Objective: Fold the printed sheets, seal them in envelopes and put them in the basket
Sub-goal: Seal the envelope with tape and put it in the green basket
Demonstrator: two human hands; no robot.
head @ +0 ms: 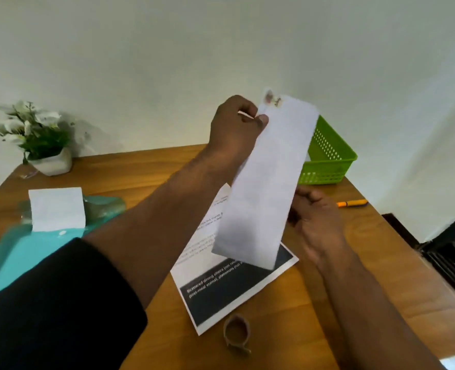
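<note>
Closest to the camera a roll of brown tape sits on the wooden bench, just past it a printed sheet lies flat. Above that, a long white envelope is held up in the air, tilted. The right hand is behind its lower half, fingers loosely curled, can't tell if they actually grip. The left hand pinches the top edge, fingers pressed together. The green basket is at the far right of the bench, behind the envelope.
</note>
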